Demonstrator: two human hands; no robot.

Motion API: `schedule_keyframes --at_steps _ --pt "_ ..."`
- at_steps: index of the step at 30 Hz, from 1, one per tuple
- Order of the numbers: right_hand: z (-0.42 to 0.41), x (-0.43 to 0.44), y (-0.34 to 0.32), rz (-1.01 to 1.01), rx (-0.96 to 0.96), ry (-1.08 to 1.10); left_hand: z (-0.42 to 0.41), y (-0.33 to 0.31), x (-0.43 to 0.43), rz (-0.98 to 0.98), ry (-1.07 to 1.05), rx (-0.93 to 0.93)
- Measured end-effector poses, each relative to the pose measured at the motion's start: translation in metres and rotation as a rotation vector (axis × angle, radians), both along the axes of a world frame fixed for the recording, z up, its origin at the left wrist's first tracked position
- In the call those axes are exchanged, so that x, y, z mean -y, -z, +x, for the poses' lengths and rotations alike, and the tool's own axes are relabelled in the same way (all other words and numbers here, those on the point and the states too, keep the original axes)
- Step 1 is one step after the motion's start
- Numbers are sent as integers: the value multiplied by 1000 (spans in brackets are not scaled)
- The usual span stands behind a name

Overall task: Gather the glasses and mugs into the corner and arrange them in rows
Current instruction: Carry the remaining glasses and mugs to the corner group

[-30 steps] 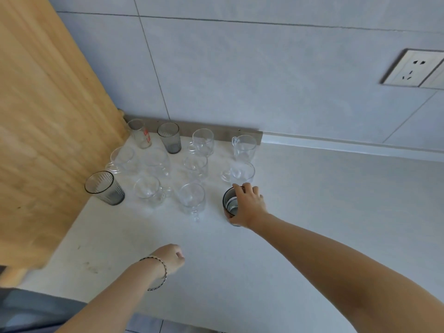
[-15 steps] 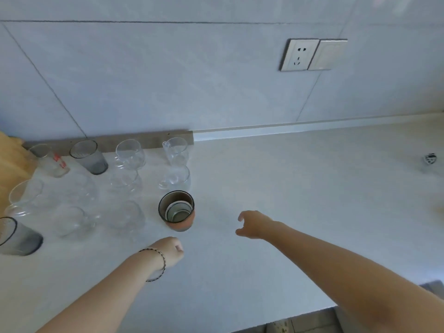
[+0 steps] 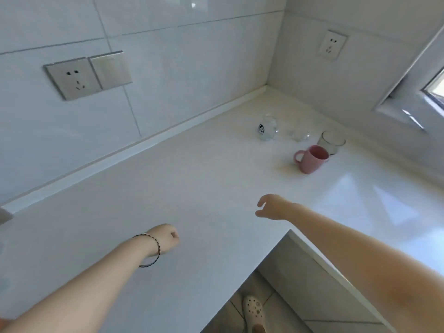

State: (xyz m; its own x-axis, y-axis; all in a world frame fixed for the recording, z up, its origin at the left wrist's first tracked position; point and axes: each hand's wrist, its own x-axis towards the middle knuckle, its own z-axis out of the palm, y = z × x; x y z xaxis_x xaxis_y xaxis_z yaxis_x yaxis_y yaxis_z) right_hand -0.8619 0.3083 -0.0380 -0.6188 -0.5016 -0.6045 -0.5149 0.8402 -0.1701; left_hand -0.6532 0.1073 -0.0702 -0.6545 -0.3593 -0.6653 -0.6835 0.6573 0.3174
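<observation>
Change since earlier: the view has been swung right, so the rows of glasses by the wooden board are lost from sight and a far corner of the surface point(image 3: 192, 188) is now shown; the right hand has been taken off the brown cup and pulled away.
Right hand point(image 3: 271, 207): held out over the surface, grip released, fingers loosely curled, nothing held. It's well short of the cups in the far corner.
Left hand point(image 3: 165, 239): kept low over the surface, grip clenched into a fist, nothing seen in it. A thin bracelet point(image 3: 153, 248) is worn on the wrist.
Pink mug point(image 3: 312, 158): stood upright, handle turned left, nearest of the bunch to the right hand.
Clear glass point(image 3: 332, 141): set just behind the pink mug, to its right, looks to be touching or nearly.
Round glass point(image 3: 268, 128): a dark little label is seen on it; parked left of the others, closer to the back wall.
Low clear glass point(image 3: 300, 134): found between the round glass and the clear glass, pretty washed out, hard to make out.
Sockets: a double plate point(image 3: 87, 74) on the back wall, a single socket point(image 3: 331, 45) on the side wall.
Floor: a white shoe point(image 3: 253, 311) is seen below the surface edge.
</observation>
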Motion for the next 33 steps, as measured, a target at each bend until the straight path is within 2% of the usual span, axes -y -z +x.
schedule_keyframes --at_steps 6,11,15,20,28,33 --pt "-136 -72 -11 -20 -55 115 -136 11 -54 68 -21 3" --pt "-233 -86 -23 -132 -144 259 -220 9 -81 94 -24 3" --pt "-279 -79 -14 -89 -180 188 -256 12 -82 62 -30 11" --pt "-290 -67 9 -38 -150 78 -264 14 -75 37 -24 49" --pt "-278 -58 19 -91 -244 128 -212 24 -64 56 -181 88" --pt "-225 -30 22 -133 -281 -77 -145 25 -58 58 -326 90"
